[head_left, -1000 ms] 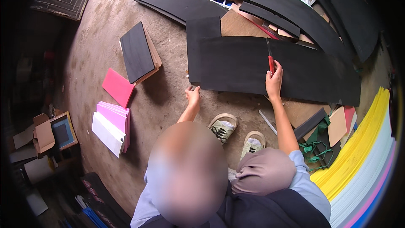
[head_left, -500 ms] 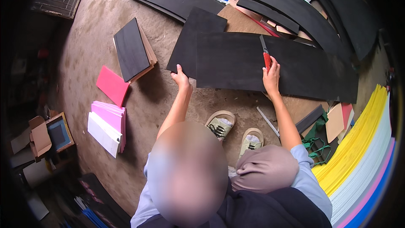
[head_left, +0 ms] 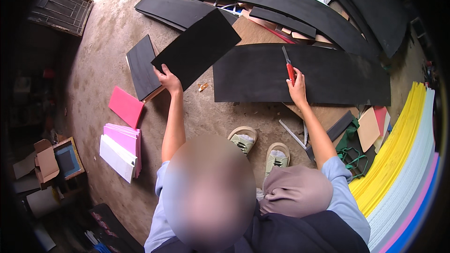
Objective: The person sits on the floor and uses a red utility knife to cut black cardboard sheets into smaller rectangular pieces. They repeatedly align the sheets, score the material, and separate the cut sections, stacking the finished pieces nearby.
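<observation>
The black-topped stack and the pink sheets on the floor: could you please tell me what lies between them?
In the head view, a red sheet lies between the black-topped stack and the pink sheets.

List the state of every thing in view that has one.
Left hand: gripping short black panel
Short black panel: held, askew to long one
Right hand: gripping knife
Knife: blade out
Long black panel: lying flat
Pink sheets: stacked, fanned
Shoes: worn
</observation>
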A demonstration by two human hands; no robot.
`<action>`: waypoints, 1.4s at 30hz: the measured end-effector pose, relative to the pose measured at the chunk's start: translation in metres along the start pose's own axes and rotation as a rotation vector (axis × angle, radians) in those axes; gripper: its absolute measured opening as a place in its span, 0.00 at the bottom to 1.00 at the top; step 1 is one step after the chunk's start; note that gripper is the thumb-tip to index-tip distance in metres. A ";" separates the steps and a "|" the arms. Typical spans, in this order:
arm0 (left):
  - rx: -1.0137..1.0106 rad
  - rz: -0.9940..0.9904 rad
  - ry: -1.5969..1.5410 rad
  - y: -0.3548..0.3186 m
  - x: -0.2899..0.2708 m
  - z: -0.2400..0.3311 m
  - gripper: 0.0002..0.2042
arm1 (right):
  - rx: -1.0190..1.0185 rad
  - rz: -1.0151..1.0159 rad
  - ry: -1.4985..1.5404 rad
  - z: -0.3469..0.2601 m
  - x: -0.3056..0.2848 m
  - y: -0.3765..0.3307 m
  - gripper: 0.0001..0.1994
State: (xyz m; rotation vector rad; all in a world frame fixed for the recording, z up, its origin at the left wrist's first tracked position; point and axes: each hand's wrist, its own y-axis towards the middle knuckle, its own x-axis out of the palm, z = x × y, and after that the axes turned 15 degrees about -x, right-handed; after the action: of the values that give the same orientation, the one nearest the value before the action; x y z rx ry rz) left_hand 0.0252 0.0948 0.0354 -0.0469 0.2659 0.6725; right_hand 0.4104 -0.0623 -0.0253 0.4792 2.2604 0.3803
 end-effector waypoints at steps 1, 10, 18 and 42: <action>-0.058 -0.143 -0.067 0.002 0.002 -0.011 0.27 | -0.002 0.002 0.009 -0.004 0.002 -0.001 0.27; -0.176 -0.632 0.318 -0.081 0.062 -0.054 0.23 | 0.133 0.135 -0.396 0.022 -0.053 -0.040 0.27; -0.137 -0.724 0.553 -0.106 0.060 -0.040 0.30 | 0.066 0.070 -0.608 0.054 -0.083 -0.013 0.24; -0.367 -0.974 0.366 -0.054 -0.003 -0.035 0.28 | -0.171 -0.221 -0.287 0.040 -0.050 0.002 0.21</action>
State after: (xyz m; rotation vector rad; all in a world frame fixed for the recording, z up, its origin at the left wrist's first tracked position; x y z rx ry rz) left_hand 0.0484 0.0459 -0.0002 -0.6160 0.4219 -0.2745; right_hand 0.4726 -0.0788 -0.0188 0.1791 1.9578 0.3617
